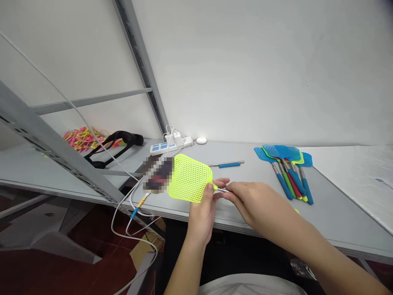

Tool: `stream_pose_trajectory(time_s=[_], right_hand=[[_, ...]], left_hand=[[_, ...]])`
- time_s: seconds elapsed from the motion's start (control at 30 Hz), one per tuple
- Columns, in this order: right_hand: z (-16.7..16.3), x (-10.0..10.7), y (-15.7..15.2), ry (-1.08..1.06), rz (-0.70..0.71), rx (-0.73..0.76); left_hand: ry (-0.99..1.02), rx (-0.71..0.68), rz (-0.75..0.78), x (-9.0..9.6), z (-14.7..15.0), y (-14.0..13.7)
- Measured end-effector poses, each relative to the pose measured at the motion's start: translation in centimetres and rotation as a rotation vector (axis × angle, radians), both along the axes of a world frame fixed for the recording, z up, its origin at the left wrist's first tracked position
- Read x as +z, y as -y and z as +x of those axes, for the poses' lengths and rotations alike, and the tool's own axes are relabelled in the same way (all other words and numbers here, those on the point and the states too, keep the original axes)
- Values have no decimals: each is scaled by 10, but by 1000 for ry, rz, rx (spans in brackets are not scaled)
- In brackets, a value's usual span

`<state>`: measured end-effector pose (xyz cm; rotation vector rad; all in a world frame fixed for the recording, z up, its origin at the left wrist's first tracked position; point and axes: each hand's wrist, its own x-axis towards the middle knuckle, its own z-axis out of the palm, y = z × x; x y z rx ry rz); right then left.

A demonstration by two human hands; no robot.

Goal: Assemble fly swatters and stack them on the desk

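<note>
Both forearms reach in from the bottom edge and meet above the near edge of the grey table (337,221). The left hand (202,211) is raised with its palm turned toward the right, thumb and fingers closed around the neck of a yellow fly swatter head (188,178), which it holds tilted just above the table, the mesh pointing left. The right hand (254,203) comes in from the lower right, knuckles up, fingers pinched shut on a thin metal rod (223,190) that meets the neck of the swatter head; the rest of the rod is hidden under the hand. Farther back on the table lies a single rod with a blue grip (229,164), and to the right a bundle of finished fly swatters (288,170) with blue, green, red and yellow handles. Behind the swatter head sit a white power strip (170,145) with chargers plugged in and white cables trailing off the table edge. A pile of pink and yellow parts (81,137) lies at the far left behind a grey metal frame (61,157). No writing can be read anywhere.
</note>
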<state>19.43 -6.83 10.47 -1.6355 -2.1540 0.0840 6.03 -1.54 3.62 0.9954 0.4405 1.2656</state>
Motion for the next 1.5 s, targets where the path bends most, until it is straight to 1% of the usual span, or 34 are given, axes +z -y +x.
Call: stream_pose_trajectory(time_s=[0.13, 0.2, 0.23, 0.33, 0.4, 0.57, 0.67, 0.73, 0.77, 0.8, 0.87, 0.97, 1.03, 1.07, 1.13, 1.2, 1.27, 1.33, 1.4, 1.43, 1.5], right_hand=[[3, 8, -7, -354, -253, 99], [10, 8, -10, -416, -362, 106], [13, 6, -10, -406, -386, 80], [23, -3, -10, -310, -369, -48], [25, -9, -7, -285, -361, -94], [16, -20, -2, -361, -320, -92], [13, -18, 0, -493, -320, -77], [12, -14, 1, -588, -343, -76], [11, -13, 2, -634, -368, -82], [10, -12, 3, -687, -411, -88], [7, -12, 4, -854, -552, -88], [6, -21, 6, -1239, -784, -24], [11, -30, 6, -1448, -887, 41], [14, -34, 6, -1504, -925, 73], [21, -41, 7, -1533, -957, 117], [27, -43, 8, -1475, -920, 119], [31, -40, 11, -1318, -795, 57], [31, -36, 15, -1071, -588, -43], [31, -35, 19, -785, -337, -131], [32, -36, 21, -642, -203, -153], [33, -41, 25, -367, 65, -146]], left_hand=[[6, -6, 55, 0, -1, -6], [35, 48, 73, 3, -1, -13], [66, 93, 60, 6, 0, -17], [143, 235, -27, 15, -4, -33], [134, 275, -61, 20, -8, -42], [132, 260, -74, 26, -10, -50], [167, 199, -32, 25, -7, -48], [176, 142, -9, 23, -6, -48], [174, 137, -3, 22, -5, -48], [167, 144, 1, 21, -6, -48], [148, 162, 10, 20, -7, -48], [126, 133, 40, 24, -10, -43], [115, 98, 68, 29, -11, -37], [107, 81, 81, 31, -11, -33], [84, 39, 100, 34, -10, -28], [51, -4, 115, 35, -9, -25], [20, 4, 125, 34, -6, -24], [-3, 79, 123, 31, -1, -23], [-19, 158, 94, 27, 5, -18], [-19, 184, 65, 25, 9, -14], [-1, 213, 0, 18, 16, -5]])
